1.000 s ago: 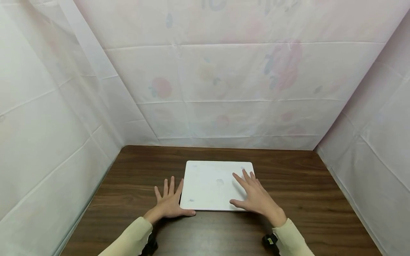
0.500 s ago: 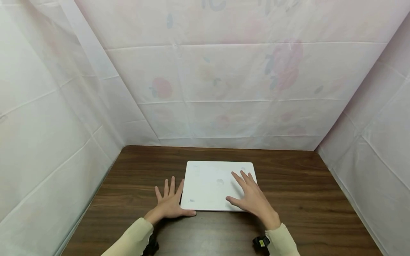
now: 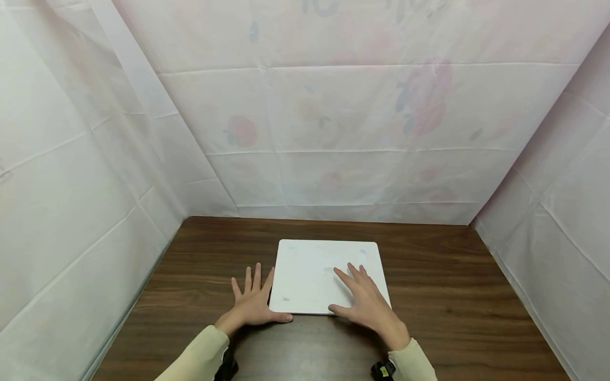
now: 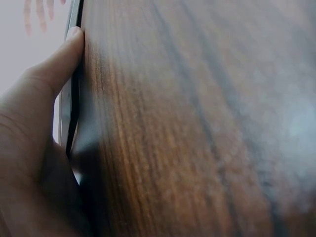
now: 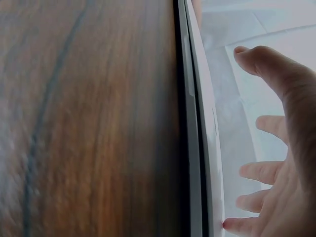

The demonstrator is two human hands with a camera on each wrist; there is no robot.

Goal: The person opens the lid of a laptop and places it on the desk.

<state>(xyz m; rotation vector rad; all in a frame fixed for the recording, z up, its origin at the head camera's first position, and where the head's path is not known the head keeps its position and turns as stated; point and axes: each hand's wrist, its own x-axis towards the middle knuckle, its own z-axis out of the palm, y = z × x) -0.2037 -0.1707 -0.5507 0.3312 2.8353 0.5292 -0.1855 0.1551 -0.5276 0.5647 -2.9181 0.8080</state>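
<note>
A closed white laptop [image 3: 305, 280] lies flat on the table, with a faint mark mid-lid and smudges near its corners. My left hand [image 3: 252, 308] is spread at its near left corner; the thumb [image 4: 66, 54] lies against the front edge and the other fingers are straight beside the left side. Over the right part of the lid is my right hand [image 3: 367, 306], its fingers spread and extended and holding nothing. From the right wrist, the laptop's layered front edge [image 5: 210, 148] shows, with the right hand's thumb [image 5: 269, 64] raised above lid level.
The dark wood-grain table [image 3: 443, 296] extends on both sides of the laptop. White sheets with pale fruit prints [image 3: 333, 132] enclose it at the back and both sides. Black wrist devices [image 3: 383, 370] sit below the light sleeves [image 3: 412, 362].
My right hand has moved left and toward the near edge across the lid, uncovering the lid's far right corner and right side. The left hand and the laptop have stayed in place.
</note>
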